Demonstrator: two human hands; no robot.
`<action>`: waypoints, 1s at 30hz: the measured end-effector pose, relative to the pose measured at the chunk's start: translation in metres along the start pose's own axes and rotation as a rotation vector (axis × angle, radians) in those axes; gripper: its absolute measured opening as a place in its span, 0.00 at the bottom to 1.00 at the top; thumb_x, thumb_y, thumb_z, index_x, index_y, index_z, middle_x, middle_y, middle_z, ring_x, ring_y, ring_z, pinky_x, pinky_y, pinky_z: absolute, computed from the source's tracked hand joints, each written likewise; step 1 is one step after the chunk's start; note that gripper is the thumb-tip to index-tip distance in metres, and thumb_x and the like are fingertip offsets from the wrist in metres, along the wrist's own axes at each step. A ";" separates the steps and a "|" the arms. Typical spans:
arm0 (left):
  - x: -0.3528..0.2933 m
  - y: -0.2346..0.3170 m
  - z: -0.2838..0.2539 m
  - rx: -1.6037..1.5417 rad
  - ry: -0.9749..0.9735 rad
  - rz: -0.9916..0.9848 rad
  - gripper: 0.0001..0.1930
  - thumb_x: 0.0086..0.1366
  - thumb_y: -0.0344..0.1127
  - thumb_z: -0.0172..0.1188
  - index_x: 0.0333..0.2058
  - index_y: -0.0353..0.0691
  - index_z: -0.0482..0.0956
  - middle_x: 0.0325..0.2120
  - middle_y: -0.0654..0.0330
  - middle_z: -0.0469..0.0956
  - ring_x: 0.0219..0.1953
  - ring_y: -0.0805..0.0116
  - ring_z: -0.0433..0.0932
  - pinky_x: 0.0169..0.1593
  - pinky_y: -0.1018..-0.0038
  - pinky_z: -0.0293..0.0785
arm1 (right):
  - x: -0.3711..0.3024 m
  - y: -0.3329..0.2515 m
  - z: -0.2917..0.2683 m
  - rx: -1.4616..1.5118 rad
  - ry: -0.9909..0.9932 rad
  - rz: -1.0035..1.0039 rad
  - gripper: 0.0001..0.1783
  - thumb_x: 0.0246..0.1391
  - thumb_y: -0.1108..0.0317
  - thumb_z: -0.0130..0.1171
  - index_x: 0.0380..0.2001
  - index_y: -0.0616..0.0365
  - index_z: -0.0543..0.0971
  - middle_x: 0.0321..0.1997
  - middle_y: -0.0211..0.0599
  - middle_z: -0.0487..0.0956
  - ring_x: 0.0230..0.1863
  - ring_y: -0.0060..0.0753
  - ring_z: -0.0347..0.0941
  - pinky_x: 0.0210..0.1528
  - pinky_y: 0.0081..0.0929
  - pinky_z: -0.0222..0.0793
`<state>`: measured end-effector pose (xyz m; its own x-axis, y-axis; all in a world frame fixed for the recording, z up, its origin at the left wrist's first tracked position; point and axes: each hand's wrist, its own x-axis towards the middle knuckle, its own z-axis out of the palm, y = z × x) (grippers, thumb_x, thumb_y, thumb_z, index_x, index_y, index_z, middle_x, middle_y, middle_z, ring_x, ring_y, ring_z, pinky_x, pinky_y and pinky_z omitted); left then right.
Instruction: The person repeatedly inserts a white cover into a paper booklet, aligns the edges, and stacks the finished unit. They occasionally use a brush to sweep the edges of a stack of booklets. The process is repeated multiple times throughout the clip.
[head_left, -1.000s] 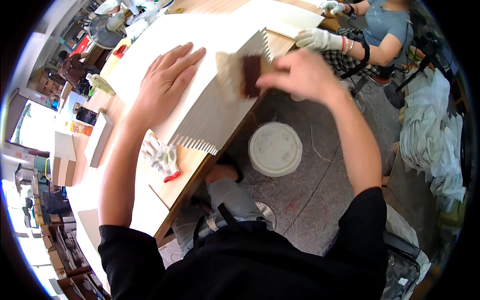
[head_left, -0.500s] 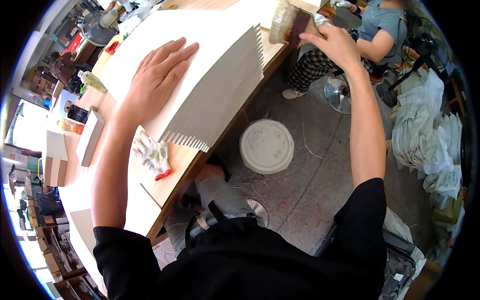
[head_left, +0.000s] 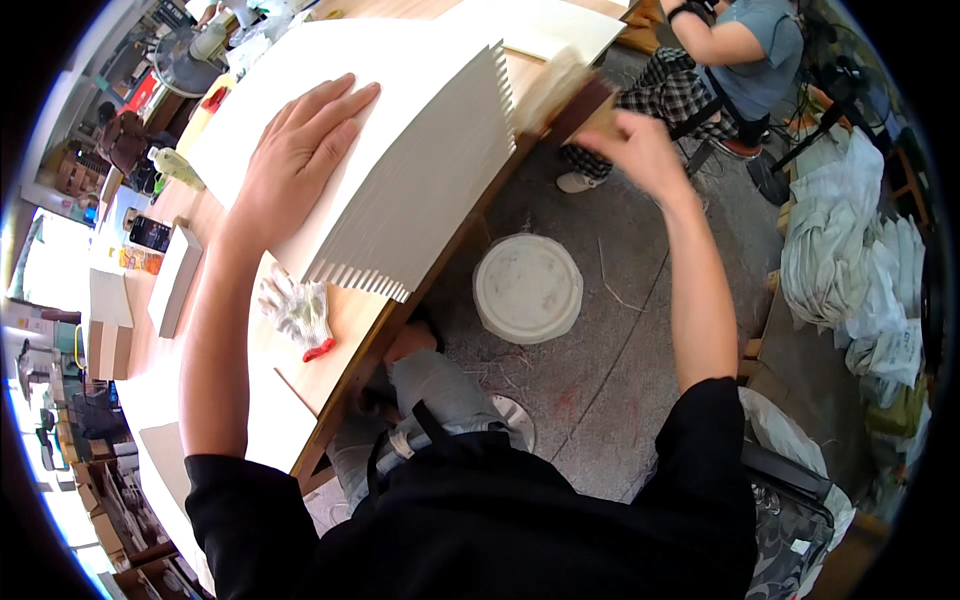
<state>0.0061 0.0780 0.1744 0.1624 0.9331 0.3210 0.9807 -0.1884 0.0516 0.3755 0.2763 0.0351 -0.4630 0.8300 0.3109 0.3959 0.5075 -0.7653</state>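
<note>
Sheet stack [head_left: 415, 180] at tabletop [head_left: 355, 318] edge, covered by flat, unclenched left grip [head_left: 305, 160]. Brush [head_left: 582, 108], blurred, grasped in right grip [head_left: 640, 152] just beside it. Stepped sheets could be skewed if bristles are snagged or left-side pressure is eased.

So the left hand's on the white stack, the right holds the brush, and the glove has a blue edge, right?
No: the glove has a red edge, not blue, as the head view shows. The left hand is on the white stack and the right hand holds the brush.
</note>
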 end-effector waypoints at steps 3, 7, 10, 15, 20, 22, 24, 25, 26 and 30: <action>-0.010 -0.001 0.002 -0.020 -0.010 -0.032 0.24 0.82 0.49 0.43 0.70 0.56 0.74 0.73 0.56 0.66 0.75 0.54 0.62 0.78 0.58 0.53 | -0.020 -0.042 0.049 -0.073 -0.221 -0.126 0.27 0.54 0.44 0.76 0.32 0.62 0.85 0.27 0.46 0.85 0.30 0.34 0.82 0.36 0.35 0.76; -0.002 0.005 0.000 -0.006 -0.003 -0.005 0.23 0.83 0.47 0.44 0.70 0.51 0.74 0.73 0.56 0.66 0.75 0.54 0.63 0.77 0.60 0.53 | 0.013 -0.009 0.019 -0.190 -0.062 0.024 0.31 0.54 0.40 0.75 0.35 0.63 0.86 0.29 0.46 0.86 0.31 0.37 0.82 0.37 0.36 0.76; 0.000 0.004 -0.004 -0.041 -0.013 0.006 0.23 0.83 0.46 0.44 0.70 0.51 0.74 0.73 0.56 0.66 0.75 0.54 0.63 0.77 0.60 0.53 | 0.019 0.030 -0.007 -0.076 0.148 0.105 0.29 0.56 0.43 0.75 0.40 0.63 0.88 0.32 0.40 0.88 0.34 0.29 0.84 0.40 0.33 0.77; -0.008 -0.001 0.000 -0.058 -0.011 -0.031 0.24 0.82 0.50 0.43 0.70 0.56 0.75 0.73 0.57 0.67 0.74 0.54 0.63 0.78 0.58 0.54 | -0.044 -0.026 0.041 0.275 -0.366 0.262 0.23 0.58 0.50 0.76 0.33 0.62 0.85 0.22 0.29 0.80 0.24 0.17 0.73 0.25 0.23 0.68; -0.005 0.005 -0.001 -0.050 -0.025 -0.023 0.24 0.82 0.46 0.44 0.70 0.50 0.73 0.73 0.55 0.66 0.75 0.54 0.62 0.77 0.60 0.53 | -0.041 -0.020 0.084 0.456 -0.398 0.243 0.15 0.60 0.57 0.74 0.35 0.57 0.83 0.23 0.23 0.77 0.18 0.12 0.67 0.20 0.16 0.60; -0.001 0.005 -0.002 -0.046 -0.022 0.004 0.24 0.83 0.46 0.44 0.70 0.50 0.74 0.73 0.55 0.66 0.75 0.54 0.62 0.77 0.60 0.53 | -0.025 0.006 0.062 0.410 -0.244 0.331 0.18 0.61 0.54 0.73 0.33 0.57 0.82 0.22 0.25 0.76 0.18 0.13 0.66 0.19 0.17 0.58; 0.000 0.002 0.000 -0.045 -0.022 0.015 0.24 0.83 0.47 0.43 0.70 0.51 0.74 0.74 0.55 0.66 0.76 0.54 0.62 0.77 0.60 0.53 | -0.026 0.036 0.054 0.466 0.057 0.428 0.21 0.62 0.50 0.72 0.31 0.57 0.80 0.20 0.25 0.74 0.16 0.15 0.64 0.17 0.18 0.55; -0.002 0.001 0.001 -0.041 -0.023 0.009 0.24 0.83 0.47 0.43 0.70 0.51 0.74 0.74 0.55 0.66 0.76 0.54 0.61 0.78 0.60 0.53 | -0.030 0.046 0.051 0.574 0.162 0.452 0.22 0.64 0.49 0.70 0.30 0.57 0.79 0.19 0.24 0.72 0.15 0.16 0.63 0.16 0.20 0.54; -0.002 -0.003 0.001 -0.031 -0.016 0.007 0.24 0.83 0.48 0.42 0.70 0.52 0.74 0.74 0.55 0.65 0.76 0.54 0.61 0.78 0.60 0.53 | -0.035 0.040 0.051 0.577 0.063 0.457 0.22 0.65 0.49 0.70 0.30 0.57 0.79 0.19 0.24 0.72 0.15 0.16 0.64 0.16 0.20 0.54; -0.011 -0.012 0.007 -0.002 0.028 0.023 0.24 0.82 0.51 0.42 0.70 0.60 0.74 0.73 0.58 0.67 0.75 0.55 0.63 0.78 0.59 0.54 | -0.076 -0.004 0.062 0.542 -0.523 0.374 0.17 0.67 0.57 0.68 0.31 0.57 0.78 0.20 0.25 0.74 0.15 0.14 0.66 0.15 0.18 0.57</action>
<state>-0.0064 0.0720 0.1640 0.1822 0.9193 0.3488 0.9765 -0.2107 0.0454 0.3596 0.1968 -0.0206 -0.7378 0.6397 -0.2157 0.2222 -0.0716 -0.9724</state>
